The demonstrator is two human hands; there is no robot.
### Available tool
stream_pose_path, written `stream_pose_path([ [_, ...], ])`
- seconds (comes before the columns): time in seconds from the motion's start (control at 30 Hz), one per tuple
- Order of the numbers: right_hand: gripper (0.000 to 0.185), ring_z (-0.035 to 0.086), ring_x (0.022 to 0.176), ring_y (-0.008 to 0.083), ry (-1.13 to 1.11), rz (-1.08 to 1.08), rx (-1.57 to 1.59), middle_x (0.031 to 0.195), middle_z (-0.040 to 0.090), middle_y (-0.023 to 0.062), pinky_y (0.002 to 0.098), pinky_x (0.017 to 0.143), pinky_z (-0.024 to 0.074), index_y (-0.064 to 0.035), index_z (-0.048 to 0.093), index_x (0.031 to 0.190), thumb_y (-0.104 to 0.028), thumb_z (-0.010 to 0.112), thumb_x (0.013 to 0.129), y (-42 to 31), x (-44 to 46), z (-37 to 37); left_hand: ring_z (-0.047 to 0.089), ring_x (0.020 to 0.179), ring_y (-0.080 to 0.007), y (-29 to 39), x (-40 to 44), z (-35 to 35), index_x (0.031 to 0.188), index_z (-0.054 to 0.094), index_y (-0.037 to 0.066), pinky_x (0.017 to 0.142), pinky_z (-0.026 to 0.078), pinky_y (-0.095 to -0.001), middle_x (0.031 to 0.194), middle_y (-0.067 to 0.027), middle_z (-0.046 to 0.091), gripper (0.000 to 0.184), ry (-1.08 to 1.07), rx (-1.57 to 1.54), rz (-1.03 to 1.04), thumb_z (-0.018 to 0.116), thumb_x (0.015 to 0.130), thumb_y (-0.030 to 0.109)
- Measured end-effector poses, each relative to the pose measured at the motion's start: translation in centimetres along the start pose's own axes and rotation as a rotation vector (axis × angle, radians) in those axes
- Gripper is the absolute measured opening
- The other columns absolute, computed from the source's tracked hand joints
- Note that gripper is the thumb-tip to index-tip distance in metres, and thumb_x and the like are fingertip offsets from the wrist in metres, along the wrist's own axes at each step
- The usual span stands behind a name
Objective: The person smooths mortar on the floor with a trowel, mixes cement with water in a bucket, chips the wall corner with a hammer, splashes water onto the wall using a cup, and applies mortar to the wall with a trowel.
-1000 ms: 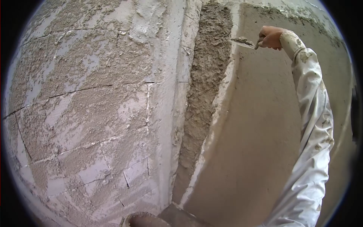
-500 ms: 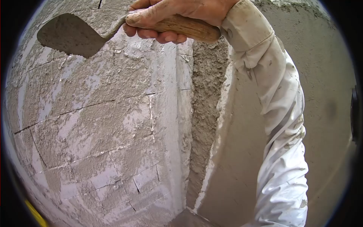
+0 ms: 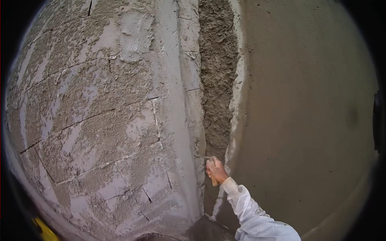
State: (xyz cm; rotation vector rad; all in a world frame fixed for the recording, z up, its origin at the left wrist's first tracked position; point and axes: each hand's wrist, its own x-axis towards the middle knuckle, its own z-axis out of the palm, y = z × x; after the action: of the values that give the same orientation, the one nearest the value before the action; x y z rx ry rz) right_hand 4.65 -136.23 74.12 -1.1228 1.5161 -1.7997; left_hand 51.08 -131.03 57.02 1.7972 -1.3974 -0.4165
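Observation:
Low in the wall's corner, my right hand (image 3: 217, 170) is wrapped round the wooden handle of a trowel (image 3: 214, 181). The trowel's blade can hardly be made out; only a thin piece of metal shows by the fingers. Behind the hand runs a vertical strip of rough, wet mortar (image 3: 219, 86). A pale, ragged edge (image 3: 237, 86) borders this strip on the right. My left hand is out of view.
Left of the strip stands a block wall (image 3: 92, 116) patched with rough mortar, with a smooth pale vertical band (image 3: 173, 76) beside the corner. On the right is a smooth rendered wall (image 3: 301, 104). Something yellow (image 3: 46, 229) shows at the lower left.
My right hand has gone from the top of the view down to the lower part of the mortar strip, still holding the trowel. Its blade was plainly visible at upper left before.

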Motion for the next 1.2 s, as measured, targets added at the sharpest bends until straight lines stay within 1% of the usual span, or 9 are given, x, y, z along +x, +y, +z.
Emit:
stream_pose_path([
  [0.17, 0.030, 0.058, 0.058, 0.0168, -0.463, 0.780, 0.251, 0.073, 0.056, 0.0031, 0.0364, 0.049, 0.0496, -0.0091, 0.054, 0.091, -0.035, 0.043, 0.100, 23.8, -25.1, 3.3, 0.065, 0.067, -0.0323, -4.0, -2.0, -0.3, 0.105, 0.063, -0.002, 0.057, 0.048, -0.0460, 0.084, -0.0164, 0.070, 0.029, -0.051, 0.060, -0.010, 0.053, 0.093, 0.022],
  [0.23, 0.045, 0.058, 0.095, 0.0280, -0.586, 0.226, -0.312, 0.096, 0.061, 0.0162, 0.0536, 0.077, 0.0434, -0.0101, 0.059, 0.107, -0.051, 0.060, 0.089, 12.7, -32.5, 7.5, 0.065, 0.067, -0.0324, -6.7, -3.2, -0.4, 0.106, 0.063, -0.002, 0.057, 0.049, -0.0460, 0.085, -0.0165, 0.070, 0.029, -0.087, 0.125, -0.027, 0.053, 0.094, 0.022],
  [0.3, 0.024, 0.063, 0.081, 0.0303, -0.841, -0.616, -0.728, 0.102, 0.059, 0.0144, 0.0410, 0.071, 0.0529, -0.0044, 0.053, 0.108, -0.021, 0.054, 0.091, 24.4, -33.1, 8.5, 0.065, 0.067, -0.0325, -10.2, -4.8, 0.0, 0.106, 0.063, -0.002, 0.057, 0.049, -0.0460, 0.085, -0.0165, 0.070, 0.029, -0.151, 0.263, -0.071, 0.053, 0.094, 0.022],
  [0.37, 0.032, 0.060, 0.096, 0.0354, -0.849, -0.177, -0.999, 0.117, 0.054, 0.0184, 0.0439, 0.079, 0.0520, -0.0052, 0.054, 0.111, -0.014, 0.062, 0.081, 14.1, -33.3, 12.3, 0.066, 0.068, -0.0325, -14.5, -6.0, 1.5, 0.107, 0.063, -0.003, 0.057, 0.049, -0.0461, 0.085, -0.0166, 0.070, 0.030, -0.252, 0.487, -0.121, 0.053, 0.094, 0.022],
  [0.47, 0.022, 0.057, 0.096, 0.0269, -0.658, -0.589, -1.309, 0.099, 0.056, 0.0081, 0.0400, 0.074, 0.0487, -0.0071, 0.060, 0.097, -0.016, 0.061, 0.078, 17.7, -33.2, 17.5, 0.044, 0.048, -0.0095, -3.3, -7.5, -4.0, 0.104, 0.062, -0.005, 0.041, 0.031, -0.0247, 0.072, 0.0011, 0.054, 0.045, -0.300, -0.844, -0.183, 0.050, 0.060, -0.007],
  [0.53, 0.018, 0.055, 0.087, 0.0231, -0.629, -0.905, -1.452, 0.095, 0.058, 0.0067, 0.0362, 0.067, 0.0471, -0.0087, 0.065, 0.092, -0.020, 0.059, 0.079, 20.2, -33.6, 18.8, 0.048, 0.047, -0.0127, -3.4, -7.7, -3.4, 0.101, 0.063, 0.000, 0.040, 0.036, -0.0256, 0.074, -0.0043, 0.060, 0.035, -0.298, -0.880, -0.181, 0.049, 0.069, -0.006],
  [0.73, 0.020, 0.065, 0.086, 0.0385, -1.277, -0.307, -1.062, 0.090, 0.064, 0.0176, 0.0475, 0.074, 0.0533, -0.0060, 0.064, 0.084, -0.017, 0.067, 0.069, 21.9, -36.4, 14.3, 0.048, 0.052, -0.0064, -1.6, -8.1, -2.4, 0.113, 0.064, -0.003, 0.043, 0.034, -0.0223, 0.077, -0.0002, 0.061, 0.052, -0.373, -0.867, -0.178, 0.045, 0.066, -0.011],
  [1.0, 0.020, 0.063, 0.083, 0.0457, -1.116, -0.013, -0.542, 0.084, 0.064, 0.0248, 0.0510, 0.069, 0.0496, 0.0006, 0.061, 0.096, -0.017, 0.060, 0.087, 19.2, -41.2, 12.5, 0.041, 0.049, -0.0043, -4.7, -9.6, -4.0, 0.110, 0.067, -0.003, 0.042, 0.030, -0.0227, 0.065, 0.0046, 0.054, 0.052, -0.445, -0.700, -0.305, 0.046, 0.063, -0.013],
  [1.2, 0.030, 0.063, 0.090, 0.0427, -1.192, 0.133, -1.013, 0.092, 0.065, 0.0222, 0.0495, 0.077, 0.0512, -0.0025, 0.060, 0.103, -0.031, 0.058, 0.093, 14.0, -37.8, 10.2, 0.041, 0.045, -0.0075, -4.8, -9.7, -5.0, 0.093, 0.067, -0.003, 0.040, 0.032, -0.0247, 0.063, -0.0002, 0.054, 0.039, -0.359, -0.843, -0.408, 0.041, 0.067, -0.015],
])
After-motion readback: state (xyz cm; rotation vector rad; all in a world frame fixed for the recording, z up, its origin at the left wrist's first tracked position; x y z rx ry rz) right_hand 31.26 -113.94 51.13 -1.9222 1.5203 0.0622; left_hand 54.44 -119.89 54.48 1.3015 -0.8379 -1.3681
